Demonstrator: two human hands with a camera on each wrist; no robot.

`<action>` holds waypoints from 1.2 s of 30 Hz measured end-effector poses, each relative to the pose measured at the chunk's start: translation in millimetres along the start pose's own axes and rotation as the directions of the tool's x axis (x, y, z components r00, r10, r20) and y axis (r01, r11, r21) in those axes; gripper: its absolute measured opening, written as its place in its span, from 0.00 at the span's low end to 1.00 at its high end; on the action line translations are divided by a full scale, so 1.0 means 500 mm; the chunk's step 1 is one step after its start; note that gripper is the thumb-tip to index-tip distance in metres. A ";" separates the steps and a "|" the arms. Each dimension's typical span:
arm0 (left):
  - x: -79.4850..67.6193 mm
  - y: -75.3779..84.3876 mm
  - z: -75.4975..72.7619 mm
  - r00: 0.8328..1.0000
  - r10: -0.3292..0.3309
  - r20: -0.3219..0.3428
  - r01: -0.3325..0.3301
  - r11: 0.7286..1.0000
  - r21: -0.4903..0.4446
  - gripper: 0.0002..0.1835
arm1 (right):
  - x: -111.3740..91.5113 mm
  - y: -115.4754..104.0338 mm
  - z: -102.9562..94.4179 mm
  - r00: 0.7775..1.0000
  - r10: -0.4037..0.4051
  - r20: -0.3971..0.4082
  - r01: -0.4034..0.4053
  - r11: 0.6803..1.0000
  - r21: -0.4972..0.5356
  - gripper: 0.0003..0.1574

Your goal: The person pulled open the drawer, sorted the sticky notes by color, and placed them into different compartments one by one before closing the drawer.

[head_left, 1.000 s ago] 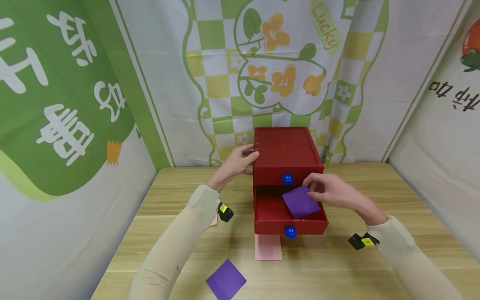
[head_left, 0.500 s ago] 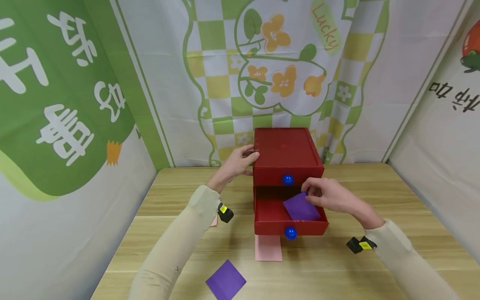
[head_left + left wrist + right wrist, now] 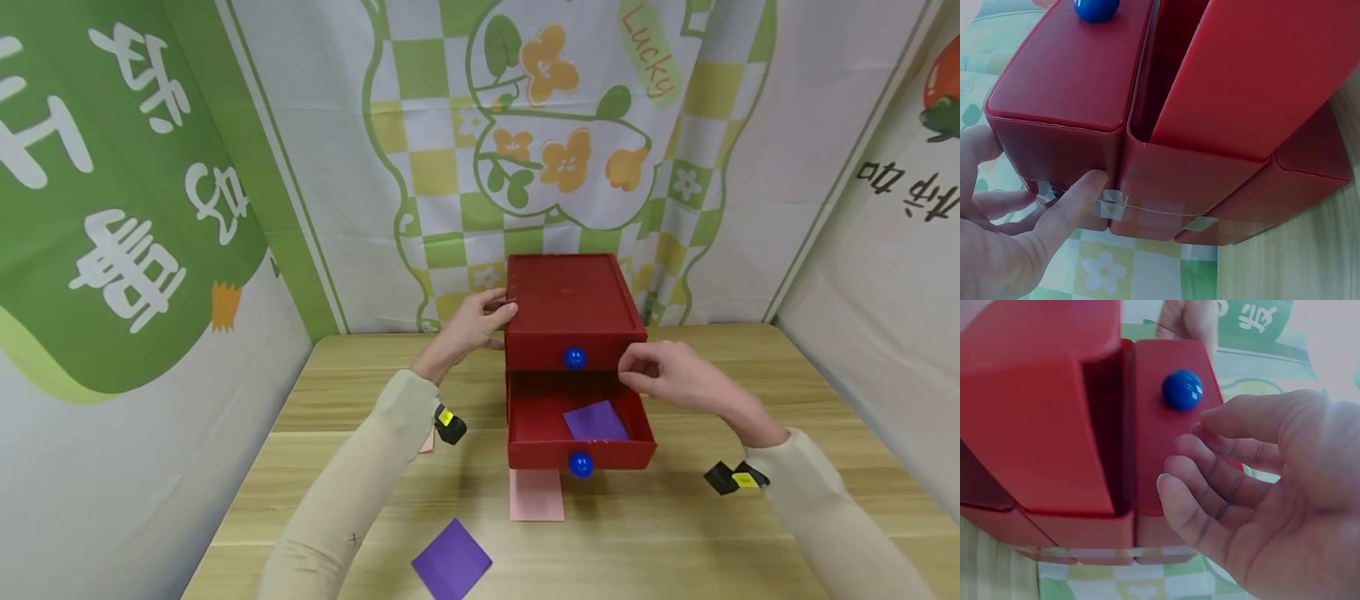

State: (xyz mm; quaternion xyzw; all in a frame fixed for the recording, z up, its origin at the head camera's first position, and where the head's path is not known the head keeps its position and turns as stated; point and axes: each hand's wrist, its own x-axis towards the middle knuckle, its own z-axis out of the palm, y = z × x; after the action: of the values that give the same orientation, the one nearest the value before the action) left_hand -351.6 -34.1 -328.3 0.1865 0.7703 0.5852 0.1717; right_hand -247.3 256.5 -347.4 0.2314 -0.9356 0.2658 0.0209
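A red drawer cabinet (image 3: 566, 292) with blue knobs stands on the table, its middle drawer (image 3: 532, 417) pulled out. Inside that drawer lies a purple square of paper (image 3: 597, 422). My left hand (image 3: 468, 327) rests against the cabinet's upper left side, fingers fairly straight; in the left wrist view one fingertip (image 3: 1094, 180) presses the side wall near some clear tape. Just above the drawer's right side is my right hand (image 3: 670, 375), apart from the paper. Its fingers (image 3: 1191, 509) are loosely bent with nothing between them in the right wrist view.
A second purple paper square (image 3: 453, 560) lies on the table (image 3: 637, 542) in front. Pink paper (image 3: 537, 497) sticks out below the drawer, and another pink piece (image 3: 427, 442) shows partly behind the left wrist. Patterned cloth (image 3: 442, 175) hangs behind.
My right hand lowered the purple paper into the drawer, let go and drew up and to the right. The paper now lies in the drawer. My left hand has stayed at the cabinet.
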 end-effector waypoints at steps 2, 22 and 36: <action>-0.001 0.000 0.001 1.000 0.000 -0.002 0.000 1.000 -0.002 0.30 | 0.000 0.001 -0.013 1.000 0.006 -0.011 -0.006 1.000 0.025 0.03; 0.036 -0.055 0.002 0.997 0.032 -0.074 -0.040 0.993 -0.110 0.30 | 0.066 0.051 -0.099 0.972 0.158 -0.174 -0.120 0.970 0.211 0.15; -0.003 -0.069 -0.033 0.998 0.035 -0.060 -0.038 0.998 -0.043 0.26 | 0.106 0.091 -0.092 0.964 0.266 -0.004 -0.244 0.891 0.383 0.28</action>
State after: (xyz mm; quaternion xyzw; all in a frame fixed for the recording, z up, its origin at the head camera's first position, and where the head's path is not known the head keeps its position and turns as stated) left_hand -361.2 -57.1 -357.1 0.1793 0.7585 0.6102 0.1420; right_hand -318.8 291.5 -321.6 0.0989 -0.8878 0.4482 -0.0330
